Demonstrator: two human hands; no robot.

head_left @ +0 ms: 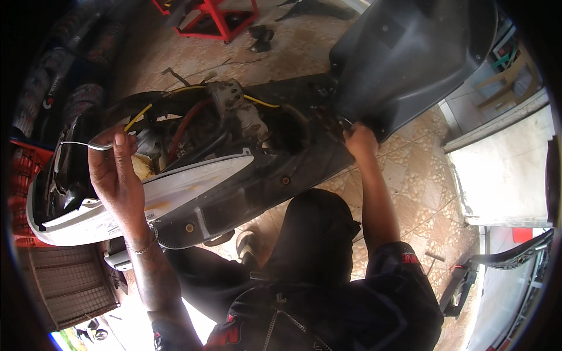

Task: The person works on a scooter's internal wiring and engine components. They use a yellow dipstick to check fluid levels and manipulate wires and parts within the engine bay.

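A scooter with its engine area uncovered lies across the view. My left hand (pixel 120 172), at the rear end over the white side panel (pixel 193 181), is closed with the thumb up. It grips a thin yellow cable (pixel 139 117), and a curved silvery length (pixel 88 144) sticks out on the hand's other side. Whether the two are one piece I cannot tell. A yellow line (pixel 260 101) also shows beside the grey metal engine part (pixel 231 96). My right hand (pixel 360 142) is closed at the footboard, below the dark front shield (pixel 410 58); what it holds is mostly hidden.
A red metal stand (pixel 219 20) is on the tiled floor at the far side, with small dark parts (pixel 260 38) near it. Stacked tyres (pixel 88 99) line the left. A white cabinet (pixel 503 169) and a beige chair (pixel 515 82) are at the right. A black curved part (pixel 462 286) leans lower right.
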